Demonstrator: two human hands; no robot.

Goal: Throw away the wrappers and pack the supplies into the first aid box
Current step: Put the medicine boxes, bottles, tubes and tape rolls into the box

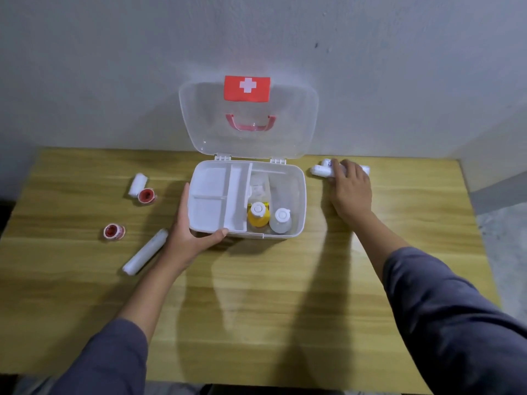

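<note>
The clear plastic first aid box [301,192] stands open at the back middle of the table, its lid [248,121] leaning on the wall. Inside are a white divided tray [211,195], a yellow bottle [258,216] and a clear bottle [281,220]. My left hand [194,232] grips the box's front left corner. My right hand [350,189] lies over white rolled supplies [320,170] to the right of the box; the fingers cover them partly. To the left lie a short white bandage roll [137,183], a long white roll [145,252] and two red tape rolls [147,195] [113,231].
The wooden table [256,309] stands against a grey wall. Its front edge is near the bottom of the view, and its right edge borders a speckled floor [504,252].
</note>
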